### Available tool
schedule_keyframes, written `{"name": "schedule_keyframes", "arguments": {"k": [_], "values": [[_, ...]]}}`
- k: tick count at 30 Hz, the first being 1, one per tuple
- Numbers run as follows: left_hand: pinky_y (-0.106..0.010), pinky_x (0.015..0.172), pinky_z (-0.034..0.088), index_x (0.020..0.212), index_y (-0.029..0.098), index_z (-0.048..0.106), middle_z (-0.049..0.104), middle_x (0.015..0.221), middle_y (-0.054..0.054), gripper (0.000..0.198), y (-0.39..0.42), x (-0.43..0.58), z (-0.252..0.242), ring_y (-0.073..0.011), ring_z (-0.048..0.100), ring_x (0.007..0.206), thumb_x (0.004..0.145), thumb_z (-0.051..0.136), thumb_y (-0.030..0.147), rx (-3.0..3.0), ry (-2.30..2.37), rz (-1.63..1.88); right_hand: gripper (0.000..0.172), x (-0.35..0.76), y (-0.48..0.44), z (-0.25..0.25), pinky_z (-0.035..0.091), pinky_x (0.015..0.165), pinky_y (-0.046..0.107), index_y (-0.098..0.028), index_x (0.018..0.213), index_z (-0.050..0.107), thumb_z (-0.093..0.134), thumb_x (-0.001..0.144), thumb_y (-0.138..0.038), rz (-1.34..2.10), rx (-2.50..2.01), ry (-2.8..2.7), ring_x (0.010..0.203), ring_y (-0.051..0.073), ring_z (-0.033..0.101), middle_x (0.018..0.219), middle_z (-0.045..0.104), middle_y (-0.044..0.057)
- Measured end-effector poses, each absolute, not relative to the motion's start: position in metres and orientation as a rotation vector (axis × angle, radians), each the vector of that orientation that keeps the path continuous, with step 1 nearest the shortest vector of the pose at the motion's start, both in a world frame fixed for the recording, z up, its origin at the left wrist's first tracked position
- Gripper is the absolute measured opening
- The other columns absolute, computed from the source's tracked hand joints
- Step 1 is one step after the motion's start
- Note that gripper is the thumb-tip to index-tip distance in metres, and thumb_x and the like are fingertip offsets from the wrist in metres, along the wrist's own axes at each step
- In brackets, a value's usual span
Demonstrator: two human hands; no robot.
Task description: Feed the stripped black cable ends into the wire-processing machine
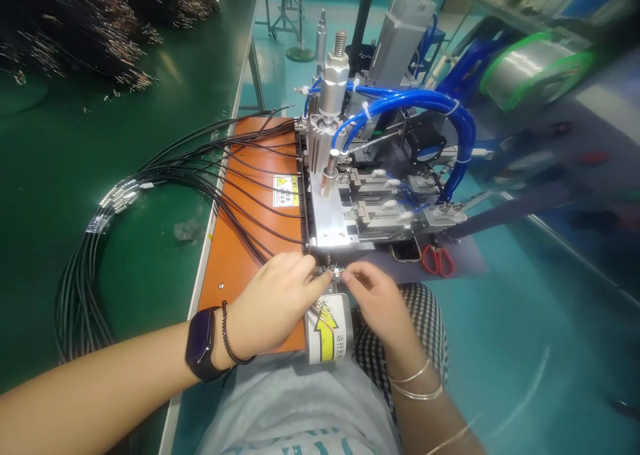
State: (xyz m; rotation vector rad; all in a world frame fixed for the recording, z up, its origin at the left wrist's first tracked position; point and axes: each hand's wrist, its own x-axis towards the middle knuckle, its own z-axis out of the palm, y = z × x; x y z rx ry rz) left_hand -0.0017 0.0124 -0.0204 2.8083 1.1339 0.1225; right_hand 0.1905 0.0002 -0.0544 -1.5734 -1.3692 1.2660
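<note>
My left hand (275,295) is closed around black cables (250,241) at the near end of the orange plate, its thumb pointing right. Bare wire ends (336,272) show between the two hands' fingertips. My right hand (375,295) pinches at these fine wire ends with thumb and forefinger. More cable ends poke out below my left palm, above a label with a yellow arrow (327,341). Several other black cables run across the orange plate (240,208) into the edge of the metal machine (333,221), just beyond my hands.
A looped cable bundle (83,281) lies on the green table (145,268) at left. Piles of cables (90,28) stand at the back left. Blue air hoses (425,101) arch over the machine. Red-handled scissors (437,260), a phone (406,250) and a wire spool (535,68) are at right.
</note>
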Motion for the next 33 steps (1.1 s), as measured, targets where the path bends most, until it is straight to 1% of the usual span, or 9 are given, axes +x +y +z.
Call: {"name": "schedule_keyframes", "arguments": {"k": [8,12,16,20,23,28,33], "values": [[-0.035,0.069,0.039,0.116,0.021,0.054,0.05,0.088,-0.007,0.033,0.015,-0.001,-0.02,-0.0193,0.044,0.079,0.09,0.035,0.013,2.846,1.151,0.164,0.017,0.192,0.006,-0.081,0.039,0.058,0.024,-0.018,0.077,0.053,0.055,0.083,-0.035,1.404,-1.391,-1.286,0.066,0.014,0.048,0.071,0.053,-0.001],[-0.035,0.07,0.04,0.119,0.022,0.052,0.049,0.088,-0.006,0.035,0.014,-0.001,-0.02,-0.0189,0.043,0.078,0.09,0.035,0.014,2.837,1.141,0.155,0.019,0.191,0.006,-0.093,0.04,0.057,0.024,-0.018,0.077,0.053,0.056,0.082,-0.036,1.447,-1.326,-1.206,0.064,0.014,0.047,0.07,0.051,-0.001],[-0.035,0.07,0.04,0.123,0.024,0.049,0.048,0.089,-0.006,0.039,0.014,-0.001,-0.02,-0.0193,0.044,0.079,0.088,0.038,0.012,2.825,1.147,0.12,0.019,0.192,0.005,-0.089,0.041,0.058,0.024,-0.018,0.077,0.054,0.058,0.082,-0.036,1.439,-1.343,-1.202,0.066,0.014,0.05,0.071,0.054,-0.001],[-0.036,0.071,0.041,0.129,0.026,0.043,0.048,0.091,-0.006,0.046,0.015,-0.001,-0.022,-0.0203,0.045,0.081,0.087,0.04,0.011,2.823,1.131,0.104,0.016,0.194,0.002,-0.078,0.045,0.065,0.026,-0.019,0.086,0.06,0.058,0.083,-0.035,1.346,-1.384,-1.243,0.078,0.017,0.056,0.084,0.061,0.002],[-0.036,0.072,0.041,0.13,0.025,0.044,0.048,0.092,-0.007,0.045,0.015,-0.001,-0.022,-0.0205,0.045,0.082,0.088,0.039,0.012,2.835,1.132,0.111,0.018,0.194,0.001,-0.069,0.048,0.069,0.028,-0.019,0.089,0.063,0.058,0.083,-0.035,1.252,-1.423,-1.279,0.084,0.019,0.059,0.089,0.064,0.004],[-0.037,0.073,0.042,0.127,0.023,0.046,0.049,0.09,-0.007,0.041,0.015,0.001,-0.019,-0.0214,0.045,0.084,0.088,0.039,0.012,2.902,1.111,0.095,0.021,0.191,0.004,-0.06,0.048,0.066,0.028,-0.018,0.081,0.064,0.058,0.082,-0.038,1.213,-1.507,-1.252,0.079,0.019,0.059,0.084,0.065,0.004],[-0.037,0.07,0.041,0.122,0.024,0.048,0.047,0.087,-0.005,0.04,0.016,0.005,-0.014,-0.0216,0.044,0.081,0.086,0.04,0.011,2.921,1.121,0.011,0.018,0.189,0.005,-0.06,0.044,0.06,0.024,-0.018,0.077,0.061,0.059,0.081,-0.036,1.259,-1.523,-1.265,0.071,0.016,0.056,0.076,0.062,0.001]]}}
